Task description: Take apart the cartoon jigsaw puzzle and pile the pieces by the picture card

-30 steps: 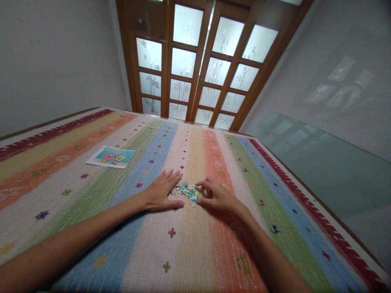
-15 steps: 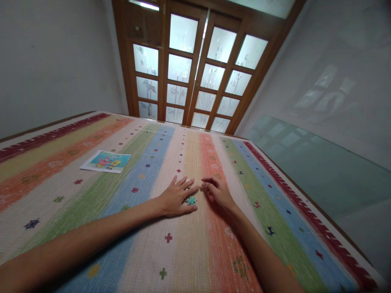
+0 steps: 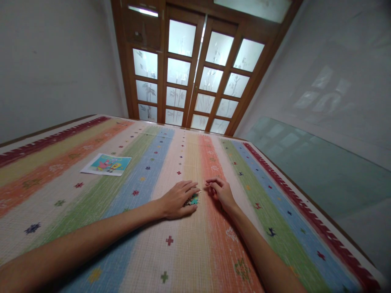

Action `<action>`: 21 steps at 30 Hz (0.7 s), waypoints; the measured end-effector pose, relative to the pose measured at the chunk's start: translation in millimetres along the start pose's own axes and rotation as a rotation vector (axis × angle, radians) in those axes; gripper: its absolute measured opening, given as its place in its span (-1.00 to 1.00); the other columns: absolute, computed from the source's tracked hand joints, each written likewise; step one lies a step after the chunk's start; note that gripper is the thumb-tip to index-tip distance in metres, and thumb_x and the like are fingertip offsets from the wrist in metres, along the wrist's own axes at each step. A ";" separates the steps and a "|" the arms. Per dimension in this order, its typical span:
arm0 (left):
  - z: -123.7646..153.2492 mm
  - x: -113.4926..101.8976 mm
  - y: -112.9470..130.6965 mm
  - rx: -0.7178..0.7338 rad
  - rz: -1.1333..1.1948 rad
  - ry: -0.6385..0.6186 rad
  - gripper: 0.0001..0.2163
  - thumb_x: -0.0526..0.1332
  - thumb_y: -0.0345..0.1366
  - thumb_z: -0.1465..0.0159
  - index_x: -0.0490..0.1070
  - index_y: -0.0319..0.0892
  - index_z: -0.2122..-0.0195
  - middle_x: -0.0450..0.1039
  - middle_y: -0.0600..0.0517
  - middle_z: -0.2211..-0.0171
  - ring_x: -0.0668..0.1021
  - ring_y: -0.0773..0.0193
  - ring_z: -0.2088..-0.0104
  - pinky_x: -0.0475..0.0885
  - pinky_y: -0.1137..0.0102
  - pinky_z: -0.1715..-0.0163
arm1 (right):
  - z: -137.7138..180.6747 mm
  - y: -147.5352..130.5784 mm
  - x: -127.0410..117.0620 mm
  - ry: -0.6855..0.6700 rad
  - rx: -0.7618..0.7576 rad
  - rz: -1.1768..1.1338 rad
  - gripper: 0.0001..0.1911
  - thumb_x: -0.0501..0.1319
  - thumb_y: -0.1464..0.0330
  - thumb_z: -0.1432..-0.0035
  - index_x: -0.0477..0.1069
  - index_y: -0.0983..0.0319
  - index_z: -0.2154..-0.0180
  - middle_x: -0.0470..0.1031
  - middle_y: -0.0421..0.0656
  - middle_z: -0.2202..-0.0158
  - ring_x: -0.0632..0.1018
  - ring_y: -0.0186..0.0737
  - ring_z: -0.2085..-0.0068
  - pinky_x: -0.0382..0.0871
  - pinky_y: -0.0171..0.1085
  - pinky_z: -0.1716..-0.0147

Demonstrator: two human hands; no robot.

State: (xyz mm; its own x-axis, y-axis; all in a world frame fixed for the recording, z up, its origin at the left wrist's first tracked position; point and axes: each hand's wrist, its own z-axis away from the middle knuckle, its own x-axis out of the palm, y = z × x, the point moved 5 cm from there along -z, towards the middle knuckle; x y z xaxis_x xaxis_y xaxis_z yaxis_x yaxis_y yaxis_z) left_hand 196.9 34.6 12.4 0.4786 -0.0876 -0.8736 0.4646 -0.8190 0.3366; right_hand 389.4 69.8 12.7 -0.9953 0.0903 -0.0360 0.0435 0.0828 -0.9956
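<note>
A small cluster of puzzle pieces, teal with dark and pale edges, lies on the striped tablecloth. Around its left side curves my left hand, resting low on the cloth. Its thumb stays apart from the fingers, and part of the cluster is hidden beneath the palm and fingers. Just to the right, my right hand is closed, with thumb and fingertips drawn together and pointing toward the cluster. Whatever may be between those fingertips is too small or hidden to make out.
A printed cartoon picture lies flat toward the left. The striped tablecloth covers the whole table. Wooden doors with frosted panes stand beyond the far edge, and a glass panel leans along the right wall.
My left hand's spread fingers have drawn together and curled over the puzzle pieces. My right hand has stayed almost in place, its fingers still curled.
</note>
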 end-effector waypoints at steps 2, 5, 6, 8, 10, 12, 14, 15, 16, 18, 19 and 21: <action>-1.3 3.9 -4.2 -0.070 -0.030 -0.030 -0.34 0.18 0.03 -0.36 0.16 -0.22 -0.38 0.07 -0.31 -0.43 0.16 -0.26 -0.41 0.13 -0.12 -0.33 | -0.2 0.6 -0.4 0.006 -0.003 -0.004 -0.76 0.31 0.21 0.18 0.54 0.24 0.45 0.56 -0.15 0.50 0.42 -0.32 0.59 0.28 -0.33 0.59; -4.9 11.5 -8.0 -0.115 -0.060 -0.093 -0.33 0.11 0.11 -0.40 0.10 -0.13 -0.43 0.04 -0.27 -0.44 0.13 -0.30 -0.42 0.10 -0.19 -0.32 | -0.6 2.5 -0.7 0.010 -0.021 0.006 -0.77 0.29 0.21 0.16 0.53 0.23 0.45 0.56 -0.15 0.50 0.44 -0.31 0.57 0.31 -0.31 0.56; -6.4 13.1 -7.7 -0.104 -0.069 -0.102 -0.37 0.09 0.09 -0.42 0.10 -0.07 -0.43 0.08 -0.23 -0.43 0.16 -0.28 -0.41 0.10 -0.19 -0.31 | -0.6 3.3 -0.6 0.008 -0.026 0.012 -0.77 0.29 0.21 0.15 0.53 0.22 0.44 0.56 -0.15 0.50 0.45 -0.30 0.57 0.32 -0.31 0.56; -9.5 14.1 -5.3 -0.058 -0.089 -0.094 -0.44 0.07 0.03 -0.44 0.12 0.00 -0.42 0.18 -0.18 -0.40 0.23 -0.21 -0.38 0.10 -0.17 -0.31 | -0.4 4.9 -0.1 -0.003 -0.030 0.022 -0.77 0.28 0.21 0.14 0.53 0.22 0.44 0.56 -0.15 0.51 0.45 -0.28 0.55 0.33 -0.29 0.55; -11.8 12.8 -2.2 -0.009 -0.100 -0.075 -0.48 0.07 -0.03 -0.45 0.18 -0.01 -0.40 0.24 -0.18 -0.36 0.30 -0.18 -0.34 0.13 -0.16 -0.30 | 0.0 5.9 0.6 -0.017 -0.027 0.024 -0.78 0.28 0.21 0.13 0.52 0.21 0.44 0.55 -0.16 0.51 0.45 -0.26 0.55 0.34 -0.28 0.54; -13.6 11.3 -0.2 0.026 -0.101 -0.079 -0.50 0.06 -0.06 -0.46 0.22 -0.06 -0.38 0.22 -0.21 -0.37 0.29 -0.21 -0.33 0.15 -0.17 -0.28 | 0.5 5.9 0.9 -0.023 -0.024 0.021 -0.78 0.29 0.21 0.14 0.52 0.21 0.44 0.54 -0.17 0.53 0.44 -0.27 0.55 0.34 -0.28 0.54; -15.4 11.3 0.1 0.049 -0.095 -0.113 -0.50 0.05 -0.09 -0.46 0.22 -0.08 -0.38 0.15 -0.19 -0.41 0.22 -0.25 -0.38 0.14 -0.19 -0.29 | 0.7 5.3 1.0 -0.027 -0.020 0.019 -0.78 0.29 0.21 0.13 0.53 0.21 0.44 0.52 -0.19 0.56 0.42 -0.27 0.56 0.33 -0.28 0.55; -16.4 11.7 -0.2 0.060 -0.087 -0.133 -0.50 0.05 -0.09 -0.46 0.21 -0.08 -0.39 0.12 -0.15 -0.43 0.19 -0.26 -0.39 0.12 -0.19 -0.29 | 0.7 5.1 1.1 -0.028 -0.020 0.019 -0.79 0.29 0.21 0.13 0.53 0.21 0.44 0.52 -0.19 0.56 0.42 -0.28 0.56 0.33 -0.28 0.55; -17.5 12.3 -0.6 0.071 -0.077 -0.148 -0.50 0.04 -0.09 -0.46 0.20 -0.06 -0.40 0.12 -0.12 -0.43 0.17 -0.24 -0.41 0.10 -0.19 -0.30 | 0.6 4.9 0.9 -0.027 -0.020 0.017 -0.79 0.29 0.21 0.14 0.53 0.21 0.45 0.51 -0.20 0.57 0.43 -0.27 0.56 0.33 -0.28 0.54; -19.8 13.5 -1.7 0.088 -0.049 -0.161 -0.52 0.03 -0.10 -0.47 0.20 -0.02 -0.39 0.17 -0.05 -0.42 0.20 -0.18 -0.41 0.08 -0.17 -0.32 | 0.2 5.3 -0.2 -0.011 -0.017 0.004 -0.79 0.30 0.21 0.15 0.52 0.21 0.45 0.52 -0.18 0.56 0.44 -0.26 0.55 0.34 -0.28 0.54; -20.7 14.1 -2.4 0.093 -0.036 -0.160 -0.53 0.02 -0.11 -0.47 0.21 0.00 -0.39 0.19 -0.03 -0.41 0.22 -0.15 -0.40 0.08 -0.15 -0.33 | 0.0 5.9 -1.3 0.004 -0.014 -0.006 -0.79 0.30 0.21 0.16 0.52 0.21 0.46 0.53 -0.18 0.55 0.45 -0.26 0.55 0.34 -0.28 0.55; -21.8 14.6 -3.9 0.095 -0.022 -0.148 -0.55 0.02 -0.13 -0.47 0.25 -0.01 -0.37 0.23 -0.02 -0.39 0.25 -0.12 -0.39 0.10 -0.12 -0.33 | -0.4 7.4 -3.6 0.039 -0.011 -0.026 -0.78 0.30 0.22 0.17 0.52 0.22 0.45 0.54 -0.17 0.52 0.45 -0.27 0.55 0.33 -0.29 0.56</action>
State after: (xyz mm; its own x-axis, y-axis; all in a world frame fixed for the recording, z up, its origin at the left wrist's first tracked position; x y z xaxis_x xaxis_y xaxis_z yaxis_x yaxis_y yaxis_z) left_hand 218.4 48.9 6.0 0.3511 -0.1457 -0.9250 0.3976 -0.8711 0.2881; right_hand 393.4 70.5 5.5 -0.9920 0.1263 -0.0065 0.0188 0.0961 -0.9952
